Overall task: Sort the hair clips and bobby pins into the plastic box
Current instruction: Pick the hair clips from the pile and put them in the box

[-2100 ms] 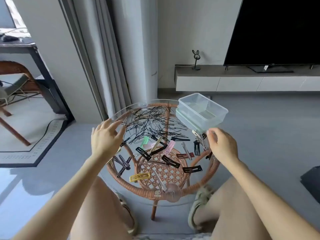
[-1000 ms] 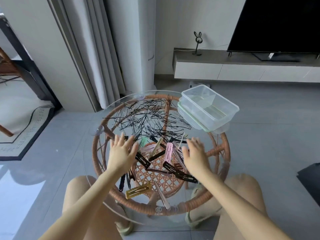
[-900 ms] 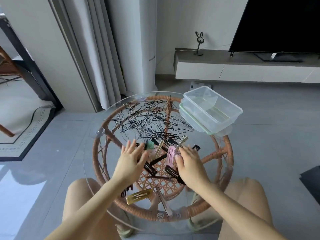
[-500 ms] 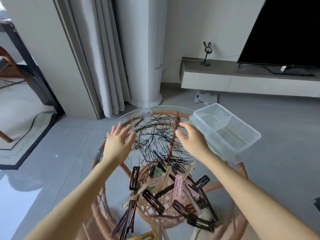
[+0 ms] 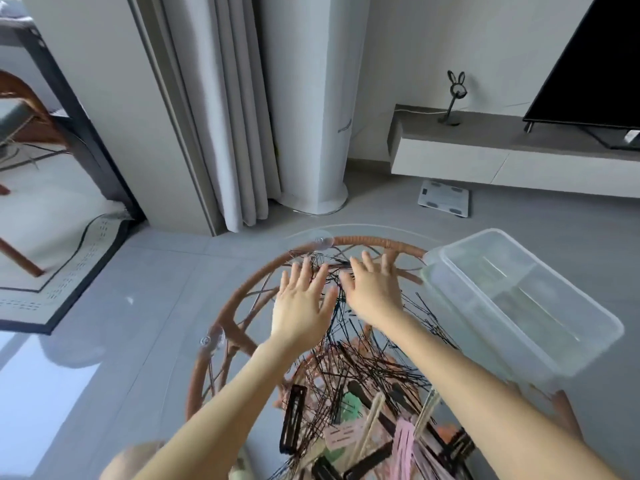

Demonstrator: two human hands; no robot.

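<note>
A heap of thin black bobby pins (image 5: 363, 358) covers the middle of the round glass table (image 5: 346, 241) with its rattan frame. Coloured and black hair clips (image 5: 349, 434) lie bunched at the near side. The clear plastic box (image 5: 519, 306) sits empty at the table's right edge. My left hand (image 5: 301, 308) and my right hand (image 5: 375, 292) lie flat, side by side, fingers spread, over the far end of the pin heap. Neither hand holds anything that I can see.
A grey curtain (image 5: 225, 116) and a white column (image 5: 311, 116) stand behind the table. A low TV bench (image 5: 502, 150) runs along the right wall, with a scale (image 5: 443, 197) on the floor. A rug (image 5: 62, 271) lies to the left.
Both hands have moved from the clips at the near side to the far end of the table and come together over the bobby pins. The view has tilted closer to the table.
</note>
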